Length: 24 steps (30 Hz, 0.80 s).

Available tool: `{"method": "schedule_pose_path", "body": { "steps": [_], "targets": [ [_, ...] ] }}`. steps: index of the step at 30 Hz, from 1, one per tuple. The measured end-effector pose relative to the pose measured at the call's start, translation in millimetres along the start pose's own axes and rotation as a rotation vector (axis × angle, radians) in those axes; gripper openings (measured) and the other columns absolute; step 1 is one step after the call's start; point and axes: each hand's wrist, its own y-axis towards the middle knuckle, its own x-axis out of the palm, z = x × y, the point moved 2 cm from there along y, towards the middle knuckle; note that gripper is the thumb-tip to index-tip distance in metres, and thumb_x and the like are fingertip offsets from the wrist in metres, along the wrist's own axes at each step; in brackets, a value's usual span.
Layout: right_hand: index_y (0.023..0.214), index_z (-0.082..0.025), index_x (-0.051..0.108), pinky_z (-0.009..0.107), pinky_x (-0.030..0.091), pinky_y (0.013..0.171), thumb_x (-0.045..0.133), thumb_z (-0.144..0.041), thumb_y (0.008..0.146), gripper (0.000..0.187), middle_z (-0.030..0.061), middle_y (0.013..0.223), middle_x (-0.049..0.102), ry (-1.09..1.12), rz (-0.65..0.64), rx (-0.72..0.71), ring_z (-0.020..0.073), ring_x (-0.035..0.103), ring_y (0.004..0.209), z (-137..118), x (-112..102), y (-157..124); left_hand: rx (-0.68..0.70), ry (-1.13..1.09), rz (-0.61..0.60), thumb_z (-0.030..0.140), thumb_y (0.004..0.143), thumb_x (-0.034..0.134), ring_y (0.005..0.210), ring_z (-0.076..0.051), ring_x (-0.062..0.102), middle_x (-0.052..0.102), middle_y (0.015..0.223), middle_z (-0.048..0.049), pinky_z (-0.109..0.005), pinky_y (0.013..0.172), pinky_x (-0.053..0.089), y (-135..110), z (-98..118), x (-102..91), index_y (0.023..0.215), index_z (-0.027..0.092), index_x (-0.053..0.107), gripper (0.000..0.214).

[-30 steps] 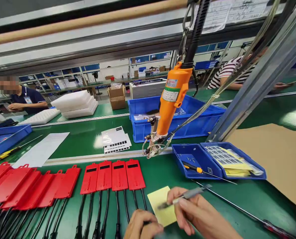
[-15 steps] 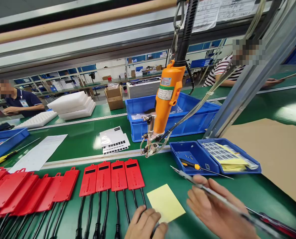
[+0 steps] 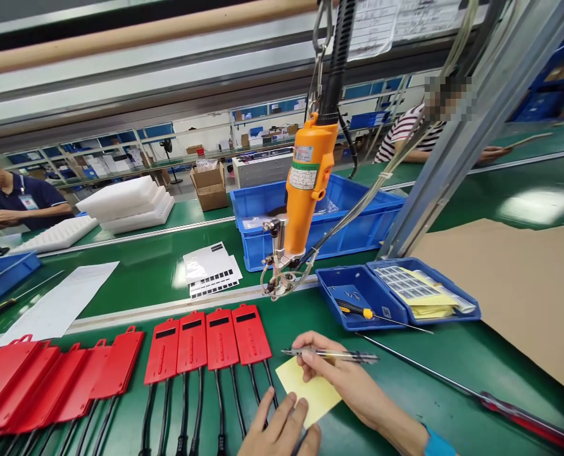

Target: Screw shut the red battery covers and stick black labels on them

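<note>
My right hand (image 3: 343, 380) pinches a thin pen-like tool (image 3: 332, 355), held level over the far edge of a yellow sheet (image 3: 310, 392) on the green belt. At the bottom edge, my left hand (image 3: 282, 427) lies with fingers stretched out, its fingertips on the sheet's near left corner. A row of red flat housings with black cables (image 3: 208, 342) lies just left of the sheet. More red housings (image 3: 49, 386) overlap at far left.
An orange electric screwdriver (image 3: 305, 190) hangs above the belt. Behind it stands a large blue bin (image 3: 357, 234); a small blue tray (image 3: 400, 294) holds a yellow-handled screwdriver and label sheets. A long red-handled screwdriver (image 3: 500, 405) lies right. Other people work across the line.
My right hand swung out to the right with the tool, then came back over the yellow sheet. My left hand opened and its fingers slid onto the sheet's corner.
</note>
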Motion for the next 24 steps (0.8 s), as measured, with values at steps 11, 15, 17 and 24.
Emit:
{"method": "schedule_pose_path", "body": {
  "steps": [11,15,17,24],
  "targets": [
    [0.098,-0.023,0.053,0.041,0.036,0.093,0.058,-0.009,0.074,0.029,0.0033,0.104,0.054,-1.067,-0.256,-0.095,0.0234,0.046,0.102,-35,-7,-5,-0.006,0.004,-0.046,0.021,0.101,0.045,0.097,-0.015,0.069,0.074,0.100,-0.0001,-0.043,0.121,0.021,5,-1,-5.9,0.091,0.021,0.068,0.025],
    [0.096,-0.022,0.048,0.040,0.037,0.095,0.054,-0.008,0.078,0.024,0.0028,0.103,0.051,-1.013,-0.271,-0.097,0.0214,0.047,0.099,-34,-5,-9,0.012,0.009,-0.033,0.021,0.100,0.046,0.097,-0.015,0.069,0.074,0.098,-0.0001,-0.044,0.122,0.020,4,0,-4.1,0.090,0.021,0.068,0.025],
    [0.100,-0.024,0.047,0.035,0.039,0.090,0.050,-0.009,0.085,0.021,0.0023,0.105,0.050,-0.919,-0.265,-0.134,0.0192,0.049,0.098,-31,-6,-11,0.010,0.000,-0.030,0.021,0.099,0.048,0.099,-0.016,0.069,0.074,0.100,-0.0003,-0.044,0.120,0.024,0,2,-2.5,0.092,0.022,0.068,0.021],
    [0.080,-0.021,0.045,0.027,0.030,0.063,0.044,-0.005,0.093,0.020,0.0001,0.080,0.044,-0.791,-0.139,-0.755,0.0140,0.041,0.072,-30,-7,-21,-0.466,-0.173,-0.090,0.047,0.096,0.051,0.105,-0.024,0.066,0.062,0.117,-0.0137,-0.033,0.080,0.059,-16,-1,-20.2,0.122,0.022,0.057,0.036]
  ]
}}
